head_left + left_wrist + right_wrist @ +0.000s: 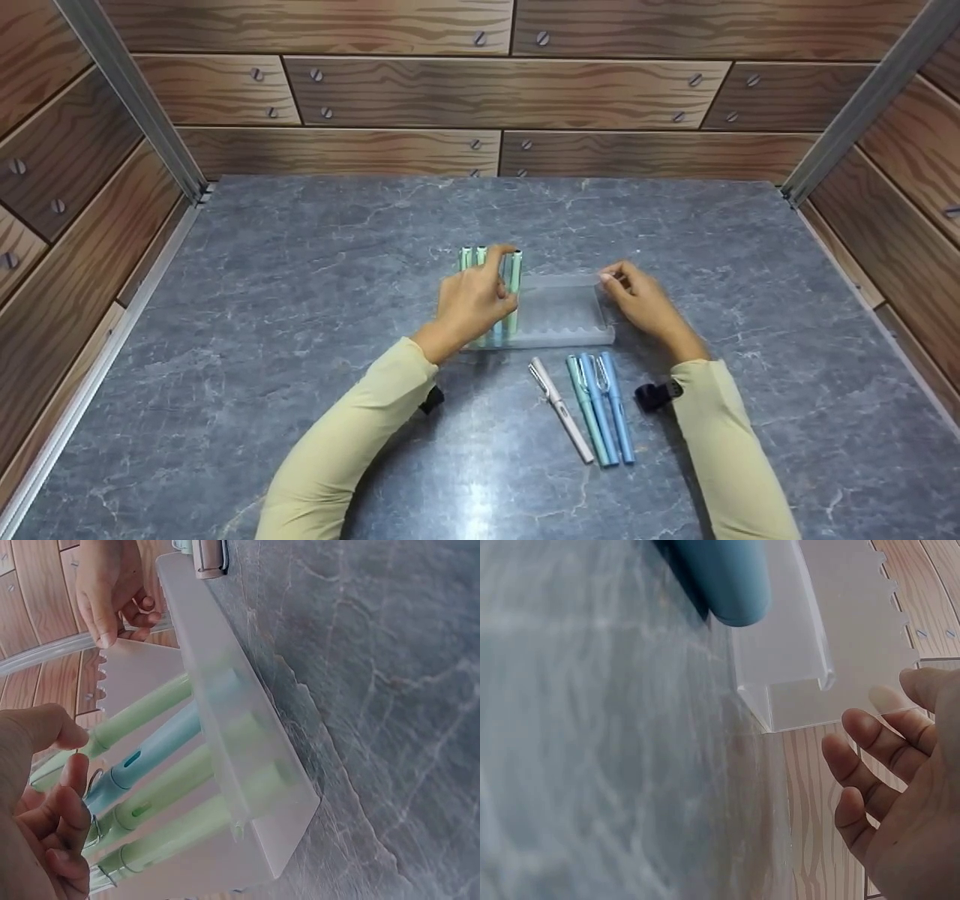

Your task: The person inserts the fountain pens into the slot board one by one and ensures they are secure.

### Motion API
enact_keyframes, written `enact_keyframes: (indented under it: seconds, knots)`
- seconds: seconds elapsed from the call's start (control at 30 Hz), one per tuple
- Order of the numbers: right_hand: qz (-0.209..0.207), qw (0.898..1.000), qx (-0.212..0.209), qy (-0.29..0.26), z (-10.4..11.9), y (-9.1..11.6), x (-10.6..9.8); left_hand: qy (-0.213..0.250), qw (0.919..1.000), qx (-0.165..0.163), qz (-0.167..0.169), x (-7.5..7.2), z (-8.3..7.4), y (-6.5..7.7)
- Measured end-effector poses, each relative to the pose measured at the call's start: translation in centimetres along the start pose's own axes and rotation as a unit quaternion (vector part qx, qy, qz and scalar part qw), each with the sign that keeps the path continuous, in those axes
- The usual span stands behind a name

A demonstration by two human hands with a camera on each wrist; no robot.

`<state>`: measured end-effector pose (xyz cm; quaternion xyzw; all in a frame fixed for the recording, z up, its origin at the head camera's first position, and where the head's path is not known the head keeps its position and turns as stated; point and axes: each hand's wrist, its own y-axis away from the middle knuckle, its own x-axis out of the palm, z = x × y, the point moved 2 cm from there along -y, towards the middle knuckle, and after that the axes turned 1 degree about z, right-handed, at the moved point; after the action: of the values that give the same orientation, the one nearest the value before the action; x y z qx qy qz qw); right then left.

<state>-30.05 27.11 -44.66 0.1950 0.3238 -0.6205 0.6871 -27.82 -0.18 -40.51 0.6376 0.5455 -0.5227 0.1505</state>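
Observation:
A frosted clear pen tray (562, 306) with scalloped notches stands tilted on the table. At its left part, my left hand (474, 300) holds a light green pen (516, 274) between thumb and index finger. In the left wrist view, a blue pen (157, 746) and two more green pens (161, 840) lie beside it, their lower ends behind the tray's front lip. My right hand (641, 300) pinches the tray's far right corner between thumb and index finger; in the right wrist view its other fingers (862, 780) are spread loosely below the edge.
In front of the tray lie a pale pinkish pen (562, 412), a teal pen (589, 412) and two blue pens (616, 409), side by side on the grey marbled table (300, 262). Wood-patterned walls (487, 90) enclose the back and sides.

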Motion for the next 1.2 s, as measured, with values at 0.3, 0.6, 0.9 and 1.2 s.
enact_keyframes:
  seconds: [0.3,0.6,0.9,1.2]
  knots:
    - [-0.001,1.000,-0.003,0.011,0.1,0.1,0.0,0.012,0.9998,-0.017,0.005,-0.4,0.2,0.1]
    - [-0.005,1.000,-0.004,0.002,0.1,0.2,0.0,0.007,0.9998,-0.013,0.009,-0.5,0.2,0.4]
    - [-0.001,1.000,-0.004,0.000,0.1,0.1,-0.1,0.014,0.9997,-0.002,0.021,-0.3,-0.1,1.0]
    - [0.003,1.000,-0.009,0.010,0.1,0.1,-0.1,0.064,0.9945,-0.008,0.083,0.1,-0.9,1.9]
